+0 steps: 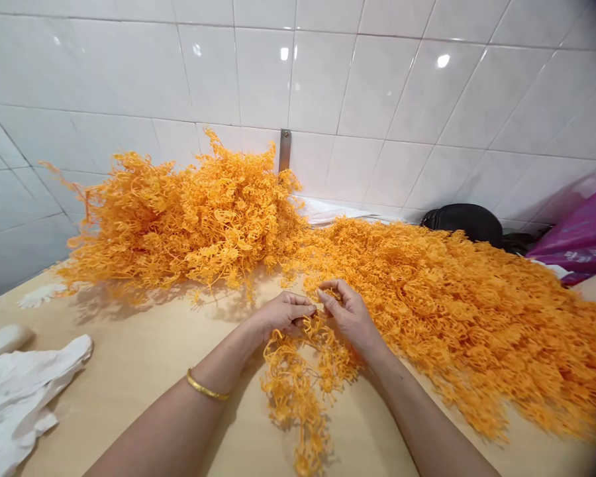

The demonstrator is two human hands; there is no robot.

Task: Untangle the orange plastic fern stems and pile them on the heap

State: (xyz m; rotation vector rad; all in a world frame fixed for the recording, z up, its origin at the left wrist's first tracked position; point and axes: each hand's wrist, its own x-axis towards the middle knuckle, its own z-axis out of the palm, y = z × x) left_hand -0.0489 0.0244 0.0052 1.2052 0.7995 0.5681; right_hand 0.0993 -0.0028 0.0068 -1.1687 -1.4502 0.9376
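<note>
My left hand (289, 311), with a gold bangle (206, 386) on its wrist, pinches a strand of curly orange plastic sprigs (298, 391). That strand hangs down from the fingers toward the near edge of the view. Just to the right, my right hand (345, 313) is bent with thumb and forefinger close together at the strand's upper end. Its fingertips almost meet those of the left hand. What exactly lies between the right fingers is partly hidden. More of the same sprigs sit right behind and beside the right hand.
A tall heap of orange sprigs (193, 225) stands at the back left, a wide low heap (457, 298) on the right. White gloves (30, 391) lie at the left on the wooden table (144, 358). A black bag (464, 222) and a purple bag (581, 228) rest near the tiled wall (377, 86).
</note>
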